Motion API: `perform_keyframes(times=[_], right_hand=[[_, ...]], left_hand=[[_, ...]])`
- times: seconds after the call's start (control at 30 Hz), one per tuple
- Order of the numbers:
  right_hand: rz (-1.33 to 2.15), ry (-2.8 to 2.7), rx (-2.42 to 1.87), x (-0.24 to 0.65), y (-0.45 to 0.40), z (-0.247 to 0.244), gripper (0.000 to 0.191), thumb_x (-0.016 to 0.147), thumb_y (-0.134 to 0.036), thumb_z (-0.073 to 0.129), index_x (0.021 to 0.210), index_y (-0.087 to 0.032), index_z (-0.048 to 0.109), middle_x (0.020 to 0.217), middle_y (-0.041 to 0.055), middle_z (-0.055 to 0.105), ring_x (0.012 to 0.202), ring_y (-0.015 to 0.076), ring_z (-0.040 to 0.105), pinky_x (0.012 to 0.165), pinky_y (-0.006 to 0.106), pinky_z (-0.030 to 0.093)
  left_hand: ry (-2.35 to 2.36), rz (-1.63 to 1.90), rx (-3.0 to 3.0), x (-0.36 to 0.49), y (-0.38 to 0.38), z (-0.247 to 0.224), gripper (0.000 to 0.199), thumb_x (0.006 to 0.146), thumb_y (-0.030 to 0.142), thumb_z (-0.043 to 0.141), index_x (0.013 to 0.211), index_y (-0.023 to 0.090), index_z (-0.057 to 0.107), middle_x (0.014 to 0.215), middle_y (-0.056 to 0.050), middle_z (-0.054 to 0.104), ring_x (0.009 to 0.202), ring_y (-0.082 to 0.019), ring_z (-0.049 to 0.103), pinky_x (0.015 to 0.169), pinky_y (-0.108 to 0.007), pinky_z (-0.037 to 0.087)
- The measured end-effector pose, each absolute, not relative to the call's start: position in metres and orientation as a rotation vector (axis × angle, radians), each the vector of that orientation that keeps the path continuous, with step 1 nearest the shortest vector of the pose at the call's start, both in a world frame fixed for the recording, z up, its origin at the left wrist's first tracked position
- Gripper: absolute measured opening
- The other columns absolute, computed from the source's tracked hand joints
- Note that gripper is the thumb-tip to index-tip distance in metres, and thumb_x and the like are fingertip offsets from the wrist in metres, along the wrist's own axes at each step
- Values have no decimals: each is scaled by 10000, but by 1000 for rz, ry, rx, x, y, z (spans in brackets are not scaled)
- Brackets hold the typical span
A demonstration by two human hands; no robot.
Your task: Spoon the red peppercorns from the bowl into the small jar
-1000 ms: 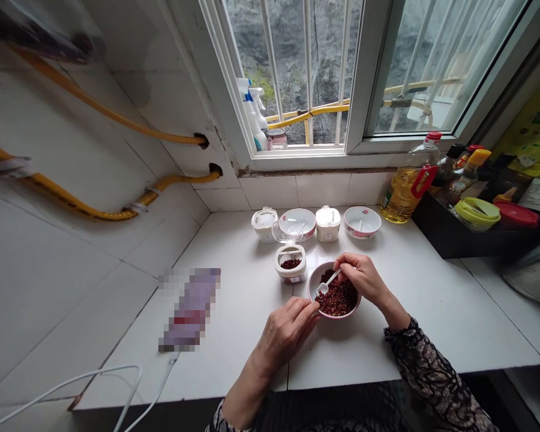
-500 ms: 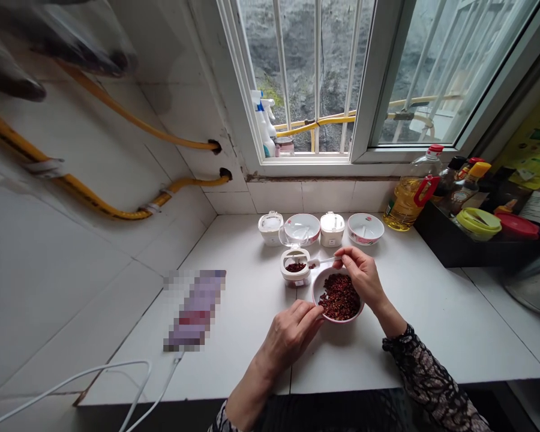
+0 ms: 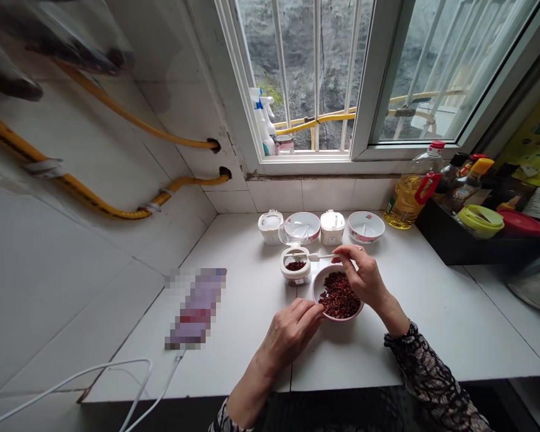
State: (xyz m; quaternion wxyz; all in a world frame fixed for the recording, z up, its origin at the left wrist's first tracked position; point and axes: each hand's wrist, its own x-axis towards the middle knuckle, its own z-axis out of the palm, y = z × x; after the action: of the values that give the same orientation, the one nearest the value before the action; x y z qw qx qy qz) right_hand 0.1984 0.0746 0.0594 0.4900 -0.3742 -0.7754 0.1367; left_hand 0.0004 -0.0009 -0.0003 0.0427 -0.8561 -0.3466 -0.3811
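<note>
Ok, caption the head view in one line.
Right hand holds a white spoon over an open jar; left hand touches a bowl of dried red flakes.

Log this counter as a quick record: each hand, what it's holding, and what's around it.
Right hand: pinches a white spoon
Spoon head: at the edge of an open white jar of dark red spice
Left hand: fingertips at a pink-rimmed bowl
Bowl contents: dried red spice
Nearby: white canisters, cooking oil bottle
</note>
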Motion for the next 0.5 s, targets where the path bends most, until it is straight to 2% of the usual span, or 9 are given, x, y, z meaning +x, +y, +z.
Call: perform_keyframes(times=[0.13, 0.37, 0.5], right_hand=[[403, -2007, -1017, 219, 78, 59, 170, 942, -156, 481, 917, -213, 640, 748, 31, 701, 777, 208, 640, 764, 350, 484], [270, -2304, -1008, 217, 76, 49, 238, 913, -61, 420, 864, -189, 614, 796, 52, 719, 718, 180, 600, 879, 395, 392], [423, -2350, -974, 209, 72, 45, 242, 906, -46, 419, 860, -180, 614, 773, 33, 714, 689, 158, 598, 867, 374, 372]], left_hand=[[-1062, -1174, -2619, 0, -1, -1, 147, 1006, 184, 494, 1122, 150, 579, 904, -66, 681, 780, -172, 633, 657, -271, 532], [-1062, -1165, -2626, 0, -2, 1, 141, 1005, 184, 499, 1113, 151, 582, 898, -67, 680, 782, -173, 638, 666, -266, 528], [-1051, -1166, -2612, 0, -1, 1, 150, 1001, 170, 496, 1118, 142, 586, 898, -71, 680, 771, -172, 636, 652, -262, 524]])
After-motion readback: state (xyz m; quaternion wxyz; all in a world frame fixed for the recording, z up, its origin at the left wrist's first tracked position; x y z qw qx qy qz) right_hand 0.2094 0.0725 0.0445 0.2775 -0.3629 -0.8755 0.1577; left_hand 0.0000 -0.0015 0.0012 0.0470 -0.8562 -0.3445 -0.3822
